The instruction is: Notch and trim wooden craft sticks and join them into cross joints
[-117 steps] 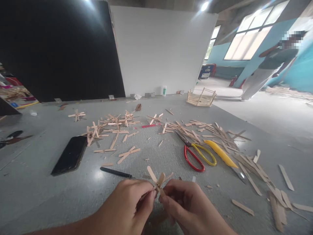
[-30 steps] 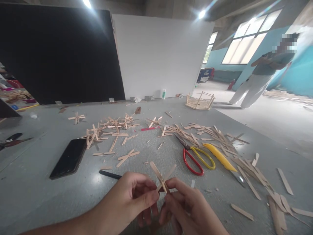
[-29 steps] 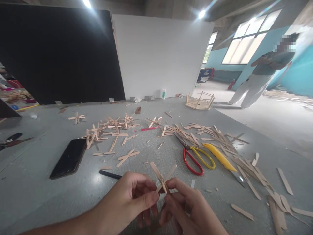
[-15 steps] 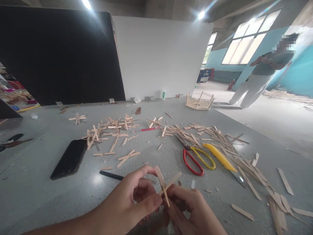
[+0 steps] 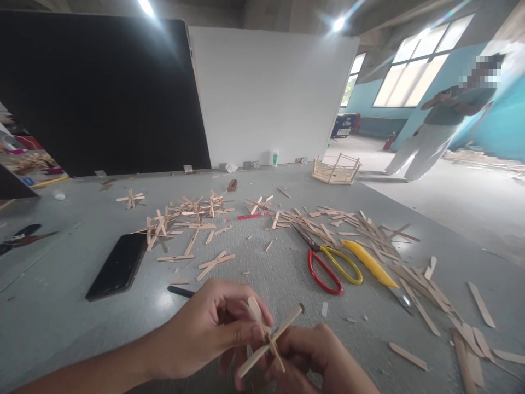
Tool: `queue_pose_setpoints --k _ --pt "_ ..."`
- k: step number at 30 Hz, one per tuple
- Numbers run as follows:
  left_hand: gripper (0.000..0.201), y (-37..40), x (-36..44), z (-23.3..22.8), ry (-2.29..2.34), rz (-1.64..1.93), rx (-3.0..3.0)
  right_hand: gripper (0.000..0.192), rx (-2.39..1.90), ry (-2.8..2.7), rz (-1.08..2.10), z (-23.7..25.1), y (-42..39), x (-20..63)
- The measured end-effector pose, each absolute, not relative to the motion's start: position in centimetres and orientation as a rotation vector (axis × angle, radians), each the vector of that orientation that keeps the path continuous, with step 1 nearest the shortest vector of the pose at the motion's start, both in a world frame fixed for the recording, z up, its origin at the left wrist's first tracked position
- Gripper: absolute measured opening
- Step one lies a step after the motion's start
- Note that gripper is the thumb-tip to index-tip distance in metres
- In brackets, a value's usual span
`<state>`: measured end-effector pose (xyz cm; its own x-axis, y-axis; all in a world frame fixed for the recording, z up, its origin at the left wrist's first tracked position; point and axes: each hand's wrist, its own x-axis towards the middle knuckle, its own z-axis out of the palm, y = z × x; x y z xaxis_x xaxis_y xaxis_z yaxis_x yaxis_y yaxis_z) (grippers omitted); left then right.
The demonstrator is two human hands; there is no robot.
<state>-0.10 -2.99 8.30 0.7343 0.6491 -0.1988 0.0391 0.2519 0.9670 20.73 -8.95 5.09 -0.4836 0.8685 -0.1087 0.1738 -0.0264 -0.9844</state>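
Between my hands, low in the middle of the view, is a small cross of joined wooden craft sticks [image 5: 286, 322]. My left hand [image 5: 223, 328] pinches the cross from the left, thumb and fingers closed near the upper arm. From the right, my right hand [image 5: 315, 355] grips it close to the centre joint; some of its fingers are hidden behind the sticks. Beyond my hands lies another pair of crossed sticks [image 5: 216, 264]. A dark, pen-like tool [image 5: 180, 291] lies partly hidden behind my left hand.
Scissors [image 5: 328, 268] with red and yellow handles lie beside a yellow-handled knife [image 5: 369, 264]. Loose sticks [image 5: 426, 290] spread along the right. A phone [image 5: 117, 268] lies left. A stick-built frame [image 5: 336, 169] stands at the back right. A person [image 5: 447, 115] stands beyond the table.
The stick cross has turned and come slightly lower, with one arm now pointing down to the left. My left fingers have shifted along it; both hands keep hold.
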Motion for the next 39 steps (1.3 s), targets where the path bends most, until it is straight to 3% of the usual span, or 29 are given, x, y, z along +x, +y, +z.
queue_pose_setpoints --k 4,9,14,17,22,39 --pt "0.031 -3.2 -0.1 8.4 0.697 0.493 1.258 0.042 -1.111 -1.742 1.383 4.7 -9.0 20.8" --pt "0.03 -2.9 0.1 8.6 0.702 0.567 1.233 0.009 -1.148 -1.773 0.793 4.4 -9.1 21.4" --pt "0.039 -2.7 0.4 8.5 0.614 0.458 1.113 0.029 -1.072 -1.751 0.363 5.1 -8.8 22.1" --pt "0.044 -2.8 0.6 8.3 0.577 0.401 1.047 0.036 -1.026 -1.851 0.364 5.5 -8.4 22.3" --pt "0.048 -3.5 0.9 8.2 0.601 0.371 0.999 0.021 -0.927 -1.989 0.525 5.4 -8.2 22.4" --pt "0.042 -3.2 0.7 8.4 0.566 0.369 1.062 0.016 -0.797 -2.137 0.334 5.2 -8.3 23.1"
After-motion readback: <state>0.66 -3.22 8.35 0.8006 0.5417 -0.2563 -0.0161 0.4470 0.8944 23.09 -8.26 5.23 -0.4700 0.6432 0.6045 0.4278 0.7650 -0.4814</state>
